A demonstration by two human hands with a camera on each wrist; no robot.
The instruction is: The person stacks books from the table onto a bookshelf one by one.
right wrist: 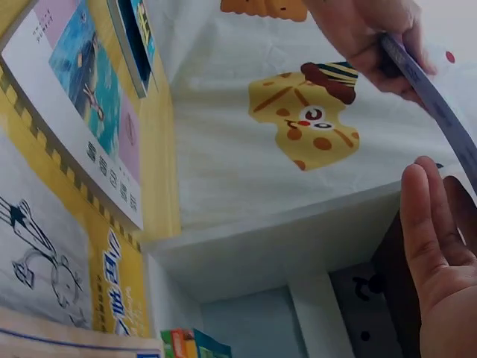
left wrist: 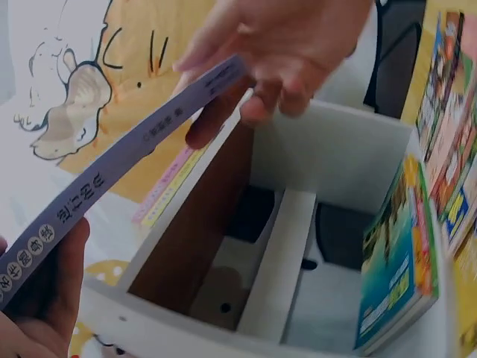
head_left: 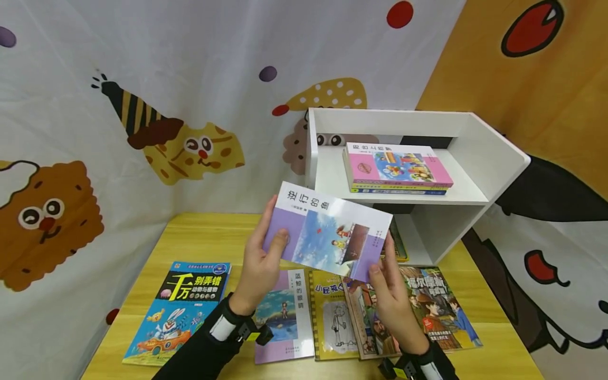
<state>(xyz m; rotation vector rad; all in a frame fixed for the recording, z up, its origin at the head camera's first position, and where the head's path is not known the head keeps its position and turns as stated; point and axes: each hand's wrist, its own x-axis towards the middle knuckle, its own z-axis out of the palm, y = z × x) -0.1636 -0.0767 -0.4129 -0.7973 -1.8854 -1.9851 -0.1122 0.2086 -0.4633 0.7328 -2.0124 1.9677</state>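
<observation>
A purple-and-white paperback book (head_left: 328, 232) is held up in front of the white shelf (head_left: 448, 232), its cover facing the head camera. My left hand (head_left: 261, 264) grips its left edge, with the thumb on the cover. At the right edge, my right hand (head_left: 396, 301) pinches the lower corner, thumb in front and fingers behind. The wrist views show the book's spine (left wrist: 97, 168) edge-on between both hands. Several books lie in a stack (head_left: 396, 169) on the shelf's upper level, a pink one on top. Another book (left wrist: 399, 261) stands in the lower compartment.
On the wooden table (head_left: 209, 235) lie a blue children's book (head_left: 178, 311), a lilac-and-white book (head_left: 285, 316), a yellow spiral-edged book (head_left: 332, 316) and, partly behind my right arm, more illustrated books (head_left: 442, 311). A cartoon-printed cloth (head_left: 214, 53) hangs behind.
</observation>
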